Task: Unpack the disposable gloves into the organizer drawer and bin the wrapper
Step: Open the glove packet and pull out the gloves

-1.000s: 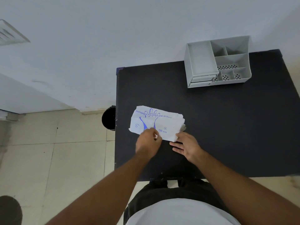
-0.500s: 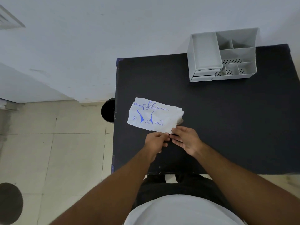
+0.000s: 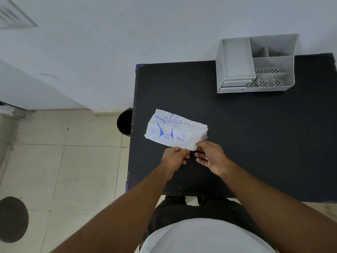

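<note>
Both hands had slid off the top of the white plastic glove packet with blue print and down to its near right corner, and that was the change that mattered. A second earlier the left hand sat on the printed face and the right hand lay flat beside it; now the left fingertips were pinched together on the near edge, while the right thumb and forefinger nipped the crumpled corner, the remaining right fingers spread loose beneath. The packet lay flat on the black table, left of centre, its right end rumpled where the gloves bunched. That looked like the grip for tearing or peeling the wrapper open, so unpacking seemed about to begin, nothing pulled out yet. The grey plastic desk organizer stood well apart at the far right, its small drawers at the front closed as far as could be told. The round black bin waited on the floor just beside the table's left edge.
</note>
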